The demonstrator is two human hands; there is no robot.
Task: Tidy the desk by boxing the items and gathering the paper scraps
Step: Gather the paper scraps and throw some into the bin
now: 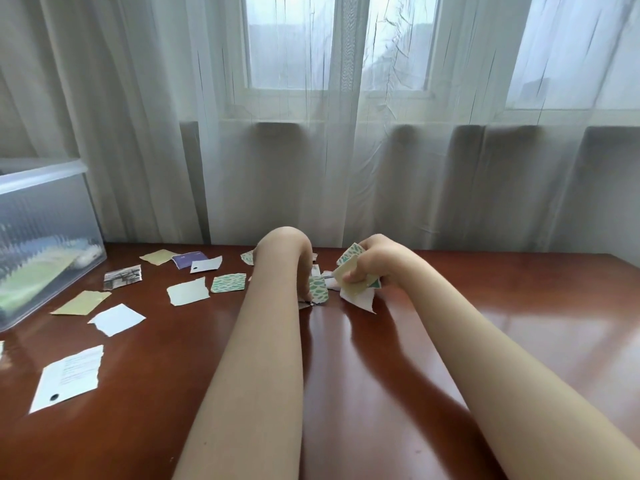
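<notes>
Grip of right hand on paper scraps, left hand fingers hidden

**A:** What colours do you read on the feed?

**B:** I see a glossy red-brown tabletop. On it lie a purple scrap, an olive-tan scrap, a paler tan scrap, a plain white scrap and a grey photo scrap.

**A:** Any patterns?

**B:** A mottled scrap has green blotches on white. The printed scrap at my left hand has the same pattern. The bundle in my right hand shows cream, white and that green print. The nearest scrap is white with a black dot and faint lines of print.

**A:** And behind?

**B:** A sheer white curtain. The box is frosted clear, with green and white inside.
</notes>
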